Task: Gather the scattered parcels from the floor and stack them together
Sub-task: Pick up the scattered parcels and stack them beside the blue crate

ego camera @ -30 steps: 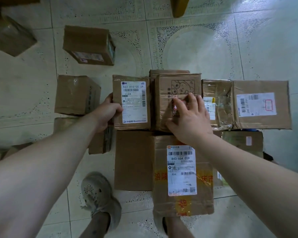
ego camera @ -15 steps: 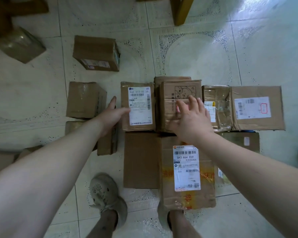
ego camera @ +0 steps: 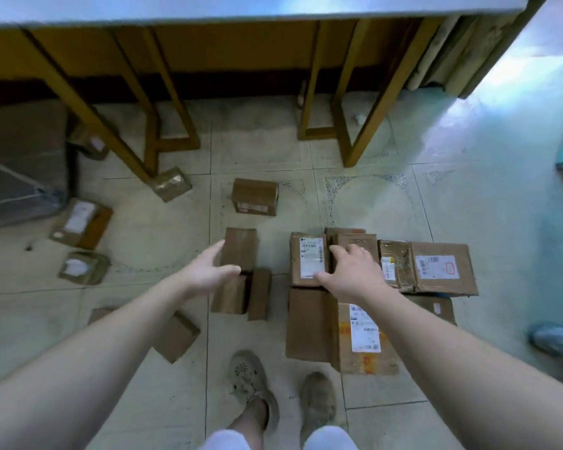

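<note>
Brown cardboard parcels lie across a pale tiled floor (ego camera: 488,196). The gathered group sits to the person's right. In it a labelled parcel (ego camera: 308,259) stands against a plain-topped one (ego camera: 355,242), then a tape-wrapped parcel (ego camera: 395,266) and a wide parcel with a red-outlined label (ego camera: 442,267). In front of them lie a flat plain box (ego camera: 307,323) and a parcel with a long white label and orange tape (ego camera: 363,341).

The right hand (ego camera: 351,276) hovers over the seam between the labelled and plain-topped parcels, fingers loosely spread and gripping nothing. Whether it touches them cannot be told. The left hand (ego camera: 208,271) reaches out with fingers straight and spread, holding nothing. It is at the near corner of a loose plain parcel (ego camera: 239,251), above two upright parcels (ego camera: 229,293) standing side by side.

Other parcels are well apart. One box (ego camera: 255,196) lies beyond the plain parcel. A shiny taped parcel (ego camera: 171,184) rests against a wooden table leg (ego camera: 134,147). Two white-labelled parcels (ego camera: 82,222) lie to the far left, and an angled one (ego camera: 176,336) is beside the left forearm, which hides part of another.

Yellow-brown legs (ego camera: 368,102) of a white-topped table (ego camera: 241,8) stand across the far floor. A large dark wrapped carton (ego camera: 20,164) fills the left edge. The person's beige shoes (ego camera: 251,381) stand just before the stack, and a blue shoe (ego camera: 556,339) shows at the right edge.
</note>
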Demonstrator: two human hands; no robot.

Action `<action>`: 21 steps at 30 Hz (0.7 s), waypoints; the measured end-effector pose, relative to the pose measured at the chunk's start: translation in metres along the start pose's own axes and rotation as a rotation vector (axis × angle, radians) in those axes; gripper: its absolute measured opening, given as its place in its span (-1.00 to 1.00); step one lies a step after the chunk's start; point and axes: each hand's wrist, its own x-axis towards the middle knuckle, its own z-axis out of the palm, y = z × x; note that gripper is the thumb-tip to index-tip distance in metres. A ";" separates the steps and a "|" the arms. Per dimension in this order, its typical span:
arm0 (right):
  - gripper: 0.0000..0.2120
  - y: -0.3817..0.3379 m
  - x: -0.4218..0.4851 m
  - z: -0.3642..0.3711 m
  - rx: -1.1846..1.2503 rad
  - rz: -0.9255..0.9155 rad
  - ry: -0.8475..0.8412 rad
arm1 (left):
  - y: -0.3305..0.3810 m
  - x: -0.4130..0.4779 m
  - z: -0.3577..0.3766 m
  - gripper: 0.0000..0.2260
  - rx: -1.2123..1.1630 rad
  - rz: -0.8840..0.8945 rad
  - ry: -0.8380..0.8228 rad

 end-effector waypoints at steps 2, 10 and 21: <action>-0.27 -0.022 -0.033 -0.018 0.006 -0.035 0.002 | 0.002 -0.047 -0.022 -0.31 0.024 0.017 0.068; -0.25 -0.082 -0.134 -0.063 -0.012 -0.174 0.019 | -0.038 -0.206 -0.079 -0.34 0.023 -0.002 0.268; -0.31 -0.223 -0.215 -0.077 -0.019 -0.343 0.104 | -0.145 -0.315 -0.183 -0.33 -0.072 -0.001 0.537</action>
